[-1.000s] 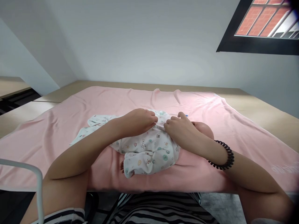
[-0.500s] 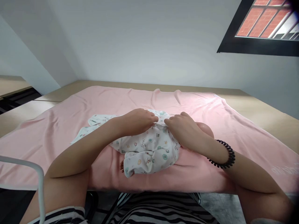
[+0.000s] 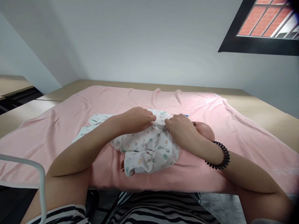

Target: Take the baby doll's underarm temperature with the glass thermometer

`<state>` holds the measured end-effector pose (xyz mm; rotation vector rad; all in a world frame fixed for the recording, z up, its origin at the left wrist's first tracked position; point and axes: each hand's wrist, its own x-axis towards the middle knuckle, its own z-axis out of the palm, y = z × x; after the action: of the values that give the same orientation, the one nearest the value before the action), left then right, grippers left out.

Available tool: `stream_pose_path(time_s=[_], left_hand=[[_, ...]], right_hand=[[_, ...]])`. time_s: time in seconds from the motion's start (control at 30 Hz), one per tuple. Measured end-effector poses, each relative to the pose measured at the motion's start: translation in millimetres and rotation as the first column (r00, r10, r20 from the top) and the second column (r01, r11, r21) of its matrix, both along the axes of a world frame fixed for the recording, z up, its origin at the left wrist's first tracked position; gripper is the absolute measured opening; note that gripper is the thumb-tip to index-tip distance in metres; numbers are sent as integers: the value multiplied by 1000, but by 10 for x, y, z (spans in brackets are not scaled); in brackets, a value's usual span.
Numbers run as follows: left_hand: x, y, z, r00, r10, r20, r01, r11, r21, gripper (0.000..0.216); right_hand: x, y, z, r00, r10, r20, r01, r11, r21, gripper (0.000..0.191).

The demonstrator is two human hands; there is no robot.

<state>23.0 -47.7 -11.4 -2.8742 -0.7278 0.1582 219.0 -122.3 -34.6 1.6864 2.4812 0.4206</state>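
A baby doll lies on a pink blanket, dressed in a white printed baby suit. Its bare head shows at the right behind my right wrist, and a small foot peeks out at the lower left. My left hand pinches the suit's fabric near the doll's chest with closed fingers. My right hand pinches the same fabric just to the right, fingertips nearly meeting the left's. A black coil hair tie circles my right wrist.
The blanket covers a light wooden table against a grey wall. A white metal tube frame curves at the lower left. A dark-framed window sits at the upper right. A small blue item peeks behind my right hand.
My two hands stay pinched on the suit's fabric with only small finger shifts. My right wrist has drawn slightly left and nearer the doll.
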Motion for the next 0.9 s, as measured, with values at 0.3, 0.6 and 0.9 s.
stream_pose_path(time_s=[0.3, 0.6, 0.9], left_hand=[[-9, 0, -15, 999, -19, 35, 19, 1000, -2, 19], [-18, -24, 2, 1000, -18, -5, 18, 1000, 18, 23], [-70, -97, 109, 1000, 8, -6, -9, 999, -44, 26]], right_hand=[[-48, -20, -8, 995, 27, 100, -22, 999, -45, 28], [-60, -82, -147, 958, 134, 252, -154, 986, 62, 25], [83, 12, -40, 990, 143, 19, -143, 990, -5, 24]])
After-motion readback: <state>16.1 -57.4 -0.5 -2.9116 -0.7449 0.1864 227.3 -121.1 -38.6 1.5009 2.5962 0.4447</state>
